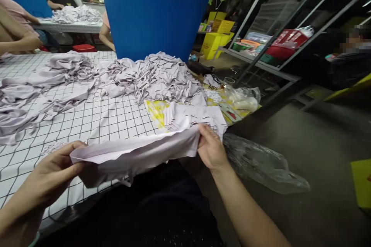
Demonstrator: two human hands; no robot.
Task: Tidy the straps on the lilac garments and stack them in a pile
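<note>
A pale lilac piece of fabric [145, 150] is stretched between my two hands, low over the near table edge. Its left end is pinched by my left hand [62, 164], thumb below and fingers above. My right hand [211, 146] grips the other end, fingers closed at the corner. The piece looks folded lengthwise, with a gap along its upper edge. Just beyond my right hand lies a flat stack of similar fabric pieces [199, 115], partly on a yellow plastic sheet [156, 112]. Small pale scraps [53, 147] lie beyond my left hand.
A heap of fabric pieces [171, 79] covers the far side of the checked table [116, 119], with loose strips at left. Behind it stands a blue panel [153, 11]. A clear plastic bag [266, 166] hangs at right near a metal rack [261, 63]. Other people sit at far left.
</note>
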